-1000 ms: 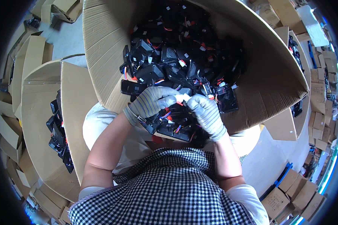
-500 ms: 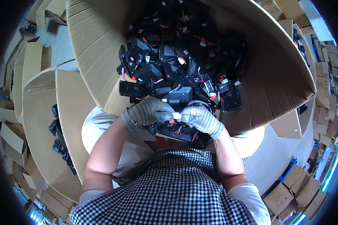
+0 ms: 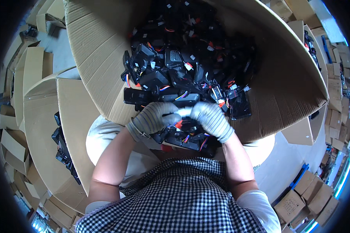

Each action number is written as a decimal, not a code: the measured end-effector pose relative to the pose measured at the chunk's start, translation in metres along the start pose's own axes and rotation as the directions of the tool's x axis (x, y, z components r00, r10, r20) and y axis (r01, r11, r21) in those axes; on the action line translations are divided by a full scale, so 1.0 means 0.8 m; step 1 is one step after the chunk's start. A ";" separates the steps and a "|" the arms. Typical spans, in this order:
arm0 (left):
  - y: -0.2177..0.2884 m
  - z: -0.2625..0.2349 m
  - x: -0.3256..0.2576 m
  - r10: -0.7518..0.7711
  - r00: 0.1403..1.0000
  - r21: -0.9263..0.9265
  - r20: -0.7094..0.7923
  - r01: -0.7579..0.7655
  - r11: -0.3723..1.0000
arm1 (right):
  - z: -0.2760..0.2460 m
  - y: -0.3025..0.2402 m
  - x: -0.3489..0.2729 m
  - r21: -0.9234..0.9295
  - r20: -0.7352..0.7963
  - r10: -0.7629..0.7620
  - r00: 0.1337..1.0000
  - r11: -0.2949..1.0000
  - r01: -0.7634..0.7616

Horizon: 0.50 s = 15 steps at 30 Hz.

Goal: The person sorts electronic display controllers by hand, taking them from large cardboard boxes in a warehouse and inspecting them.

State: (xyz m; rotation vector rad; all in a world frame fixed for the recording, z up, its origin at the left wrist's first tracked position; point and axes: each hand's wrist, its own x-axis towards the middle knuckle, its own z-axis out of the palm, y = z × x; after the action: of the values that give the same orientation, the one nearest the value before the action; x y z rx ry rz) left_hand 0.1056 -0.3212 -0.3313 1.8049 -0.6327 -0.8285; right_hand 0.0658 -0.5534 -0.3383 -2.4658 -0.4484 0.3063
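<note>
Between my hands is a small white piece (image 3: 184, 112), blurred, perhaps a cable connector. My gloved left hand (image 3: 152, 119) pinches its left end with thumb and fingertips. The fingers of my gloved right hand (image 3: 212, 119) are closed at its right end. Just below my fingertips shows a bit of red (image 3: 178, 124), partly hidden. Under and beyond my hands lie many black plastic units (image 3: 155, 79) with coloured wires and small white and red plugs, heaped in a large cardboard box (image 3: 101, 54). One flat black unit (image 3: 135, 96) lies beyond my left hand.
The big box's brown right wall (image 3: 287, 93) curves round the heap. Another open carton (image 3: 76, 112) at my left has black units (image 3: 62, 145) beside it. Stacked cartons (image 3: 305, 190) stand at the lower right, next to a blue bar (image 3: 297, 178) on the grey floor.
Both hands have shifted slightly; the fingers of my right hand have moved and are blurred. The white piece shows wider between my fingertips. The heap looks the same.
</note>
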 end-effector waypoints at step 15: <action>-0.001 -0.011 -0.003 -0.031 0.994 0.005 -0.101 0.032 0.999 | 0.031 -0.007 0.227 -0.219 0.060 0.685 0.726 0.719 -0.660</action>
State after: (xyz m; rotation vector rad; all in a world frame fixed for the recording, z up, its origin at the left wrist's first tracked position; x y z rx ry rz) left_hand 0.1109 -0.3140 -0.3293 1.8542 -0.5430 -0.7514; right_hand 0.2231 -0.4663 -0.3749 -2.7179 0.4343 0.7653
